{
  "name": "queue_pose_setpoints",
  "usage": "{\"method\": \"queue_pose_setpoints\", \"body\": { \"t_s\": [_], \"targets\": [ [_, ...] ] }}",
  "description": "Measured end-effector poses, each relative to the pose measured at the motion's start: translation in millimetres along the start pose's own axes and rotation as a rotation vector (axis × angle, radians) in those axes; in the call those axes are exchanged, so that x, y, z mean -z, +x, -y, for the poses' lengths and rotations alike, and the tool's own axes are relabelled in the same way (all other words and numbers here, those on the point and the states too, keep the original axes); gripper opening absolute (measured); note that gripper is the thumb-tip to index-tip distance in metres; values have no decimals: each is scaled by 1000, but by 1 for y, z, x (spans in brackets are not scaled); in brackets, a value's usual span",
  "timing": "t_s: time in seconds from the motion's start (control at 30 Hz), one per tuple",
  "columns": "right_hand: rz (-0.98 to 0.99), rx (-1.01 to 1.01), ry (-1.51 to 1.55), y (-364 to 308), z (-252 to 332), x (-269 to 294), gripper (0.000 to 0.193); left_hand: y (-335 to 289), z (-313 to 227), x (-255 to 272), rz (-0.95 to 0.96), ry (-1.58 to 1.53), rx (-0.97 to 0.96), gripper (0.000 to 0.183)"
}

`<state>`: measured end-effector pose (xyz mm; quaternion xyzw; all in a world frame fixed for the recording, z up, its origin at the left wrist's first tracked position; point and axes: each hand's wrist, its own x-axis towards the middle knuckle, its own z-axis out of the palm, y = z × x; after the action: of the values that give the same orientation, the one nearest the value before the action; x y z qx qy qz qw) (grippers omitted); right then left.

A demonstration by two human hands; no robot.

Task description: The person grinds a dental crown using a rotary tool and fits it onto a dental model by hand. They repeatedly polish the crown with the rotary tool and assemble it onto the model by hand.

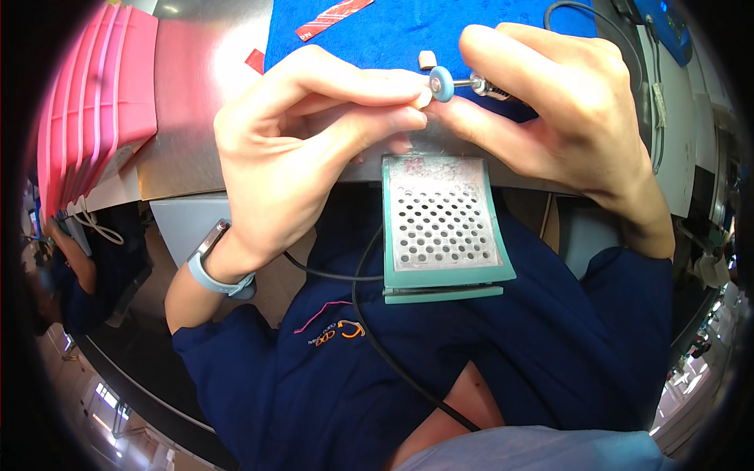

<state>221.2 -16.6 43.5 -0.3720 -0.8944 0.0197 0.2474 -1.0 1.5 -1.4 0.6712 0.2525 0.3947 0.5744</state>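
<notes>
Both clamp something: left hand (276, 157) a small cream nub (424, 99), right hand (572, 106) a disc-tipped metal handpiece (488, 88).

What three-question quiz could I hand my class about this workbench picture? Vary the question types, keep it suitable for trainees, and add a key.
1. Multiple choice: What colour is the disc on the tool held by the right hand?
A) red
B) light blue
C) yellow

2. True or false: The left hand is open and empty.

3. Fill in the blank: The green-framed metal plate is pierced by many small ____.

Key:
1. B
2. False; the left hand pinches a small pale piece between its fingers.
3. holes
</notes>
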Motion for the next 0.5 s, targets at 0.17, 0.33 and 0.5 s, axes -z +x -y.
{"method": "queue_pose_setpoints", "body": {
  "t_s": [0.17, 0.33, 0.5],
  "targets": [
    [-2, 11, 2, -3, 2, -1, 26, -1, 0, 0, -18, -42, -4, 13],
    [-57, 13, 63, -2, 0, -4, 27, 0, 3, 1, 11, -20, -33, 13],
    [-55, 35, 71, 0, -4, -3, 29, 0, 1, 0, 1, -6, -9, 11]
  ]
}}
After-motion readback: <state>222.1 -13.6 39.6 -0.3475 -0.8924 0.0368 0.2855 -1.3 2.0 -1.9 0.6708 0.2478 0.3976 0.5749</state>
